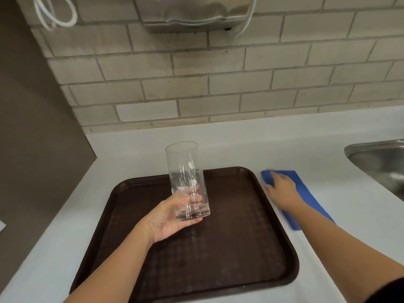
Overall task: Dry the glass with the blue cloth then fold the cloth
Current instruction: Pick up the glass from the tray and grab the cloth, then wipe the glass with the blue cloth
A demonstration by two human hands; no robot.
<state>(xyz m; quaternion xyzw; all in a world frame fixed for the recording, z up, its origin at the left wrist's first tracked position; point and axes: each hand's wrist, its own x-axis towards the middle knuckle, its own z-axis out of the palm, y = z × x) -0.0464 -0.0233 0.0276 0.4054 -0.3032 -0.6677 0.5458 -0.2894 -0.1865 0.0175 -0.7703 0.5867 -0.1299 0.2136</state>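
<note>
White counter point(229, 145) runs from the near left corner to the far right, where a steel sink point(380, 162) cuts into it; I can see only part of its basin, and what I see holds nothing I can make out. Nearer me sits the brown tray point(240, 248), the biggest thing on the counter, and its bed is bare apart from my arm crossing over it. Just right of the tray the blue cloth point(306, 193) lies flat in a long folded strip, and my right hand point(282, 189) rests on its far end, fingers spread and not yet closed on it. My left hand point(172, 217) is clamped round the lower part of the glass point(188, 182), holding it upright above the tray; it looks empty, with pale flecks on the wall that may be droplets or glare, I cannot tell which. The risk I see is in that grip: I hold a tall, smooth, possibly wet glass low down, so it could tip or slip through my fingers once I start rubbing, and the tray under it is hard. Dragging the cloth up one-handed could also sweep it off toward the sink, or bump the tray's rim.
</note>
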